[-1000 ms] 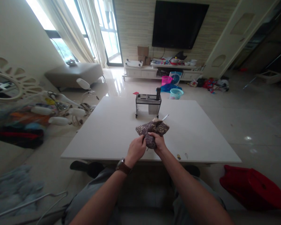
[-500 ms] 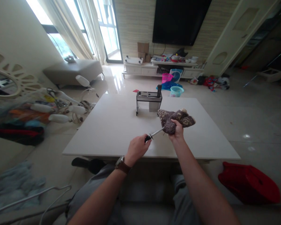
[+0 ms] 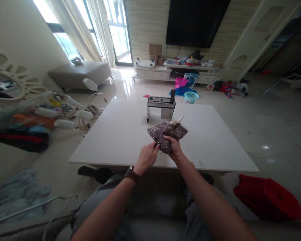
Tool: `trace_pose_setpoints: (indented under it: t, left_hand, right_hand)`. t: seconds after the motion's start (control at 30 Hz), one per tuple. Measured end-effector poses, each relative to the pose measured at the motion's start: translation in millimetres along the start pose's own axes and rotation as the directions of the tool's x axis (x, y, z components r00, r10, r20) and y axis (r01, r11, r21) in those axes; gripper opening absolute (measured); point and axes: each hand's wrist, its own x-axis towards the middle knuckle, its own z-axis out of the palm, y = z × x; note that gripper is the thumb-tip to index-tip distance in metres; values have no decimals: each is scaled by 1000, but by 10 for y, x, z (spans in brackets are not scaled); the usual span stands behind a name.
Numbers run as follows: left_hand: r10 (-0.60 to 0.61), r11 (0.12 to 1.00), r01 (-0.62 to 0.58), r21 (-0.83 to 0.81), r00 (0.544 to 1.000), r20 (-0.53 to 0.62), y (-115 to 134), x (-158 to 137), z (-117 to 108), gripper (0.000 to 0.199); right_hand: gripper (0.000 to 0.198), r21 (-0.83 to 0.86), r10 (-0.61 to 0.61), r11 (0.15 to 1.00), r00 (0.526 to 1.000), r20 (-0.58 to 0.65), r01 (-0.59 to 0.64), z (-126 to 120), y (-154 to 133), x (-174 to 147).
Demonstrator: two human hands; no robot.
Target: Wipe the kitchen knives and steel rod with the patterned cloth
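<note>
My left hand (image 3: 147,155) is closed round the dark handle of a sharpening steel (image 3: 181,118), low over the table's near half. Most of the rod is hidden by a brown-and-cream patterned cloth (image 3: 157,130); only its pale tip sticks out at the far side. My right hand (image 3: 175,147) grips the bunched cloth, thumb on top, folded around the rod. Beyond the cloth, on the white table (image 3: 110,134), stands a knife block (image 3: 161,104) with a metal frame. A black handle (image 3: 172,96) rises from its right end.
A red piece of furniture (image 3: 267,197) is at the table's near right. On the floor past the far edge are a turquoise basket (image 3: 191,97) and a pink basket (image 3: 180,82). A lamp with white shades (image 3: 65,124) lies to the left.
My right hand has drawn the cloth left and nearer, down the rod to the handle in my left hand. The shaft, bare before, is now covered, and its tip shows beyond the cloth.
</note>
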Motion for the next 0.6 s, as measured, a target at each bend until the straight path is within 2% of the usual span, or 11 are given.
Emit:
trace_pose_setpoints:
  t: [0.13,0.27,0.43,0.6]
  left_hand:
    - [-3,1000,3,-27,1000,9,-27,20,2,27]
    - [23,999,-22,-38,1000,18,-20,38,6,24]
    - [62,997,-61,-38,998,25,43,38,10,29]
    - [85,992,-91,90,994,74,92,-27,-31,28]
  right_hand:
    - [36,-18,-60,998,997,-40,59,85,147,-88]
    - [35,-18,-101,995,989,-105,99,100,93,-45]
    - [38,21,-146,988,976,-163,151,68,-106,83]
    - [32,100,-161,978,965,-209,184,-166,-441,344]
